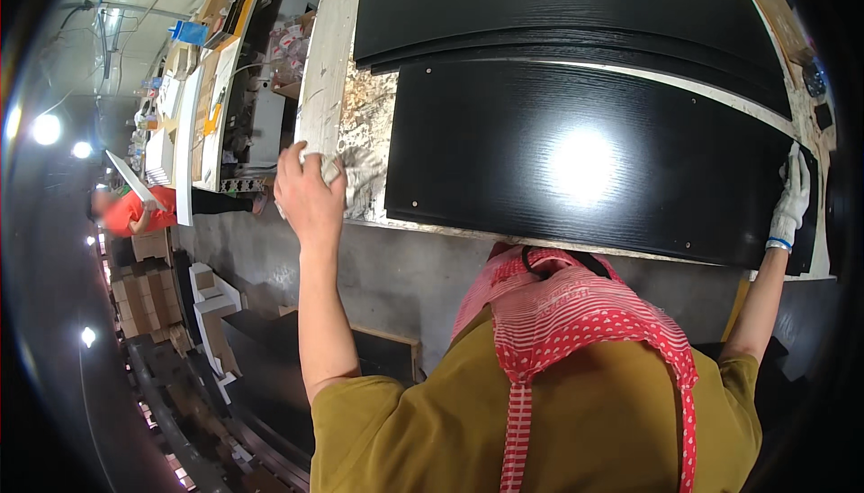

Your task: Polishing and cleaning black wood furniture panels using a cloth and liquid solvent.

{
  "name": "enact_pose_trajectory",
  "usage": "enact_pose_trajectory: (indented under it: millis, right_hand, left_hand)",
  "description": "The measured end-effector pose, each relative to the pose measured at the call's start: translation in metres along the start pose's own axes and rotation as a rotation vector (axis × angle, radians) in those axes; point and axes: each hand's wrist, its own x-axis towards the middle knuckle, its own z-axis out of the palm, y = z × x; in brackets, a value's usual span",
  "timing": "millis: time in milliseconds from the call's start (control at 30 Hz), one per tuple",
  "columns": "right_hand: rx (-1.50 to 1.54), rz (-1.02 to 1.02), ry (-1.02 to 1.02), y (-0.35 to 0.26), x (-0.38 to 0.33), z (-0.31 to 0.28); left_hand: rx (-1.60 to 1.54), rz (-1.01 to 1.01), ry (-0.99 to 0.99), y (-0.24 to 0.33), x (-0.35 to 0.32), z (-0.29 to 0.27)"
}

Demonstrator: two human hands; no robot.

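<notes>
A glossy black wood-grain panel (504, 151) lies flat on the worktable, with small holes near its corners. My bare left hand (309, 191) is off the panel's left end, over the table's pale edge. Its fingers curl round a crumpled white cloth (330, 170), mostly hidden by the hand. At the panel's right end, my right hand (792, 198) wears a white glove with a blue cuff. It rests with fingers stretched along the panel's surface and grips nothing.
Beyond the panel lies a stack of similar black panels (558, 7). The worktable's bare, stained top (367, 106) shows at the left. Further left, a person in red (153, 209) carries a white board (131, 178) beside another bench. Stacked cartons (144, 299) and dark boards (270, 367) stand on the floor.
</notes>
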Motion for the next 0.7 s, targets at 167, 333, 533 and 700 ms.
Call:
enact_pose_trajectory:
  millis: [167,333,533,700]
  right_hand:
    - [-0.021,-0.046,-0.001,0.005,0.001,-0.002]
    - [-0.031,-0.021,-0.011,0.005,0.0,-0.002]
    - [0.039,0.022,-0.026,-0.001,-0.001,-0.001]
    - [0.041,0.017,-0.014,-0.004,-0.004,0.001]
  left_hand:
    - [-0.131,0.087,-0.329,0.054,-0.036,-0.011]
    - [-0.067,0.021,-0.479,0.046,-0.064,0.021]
    - [0.104,-0.057,-0.26,-0.024,0.003,0.04]
    - [0.032,0.037,-0.171,0.065,0.105,0.109]
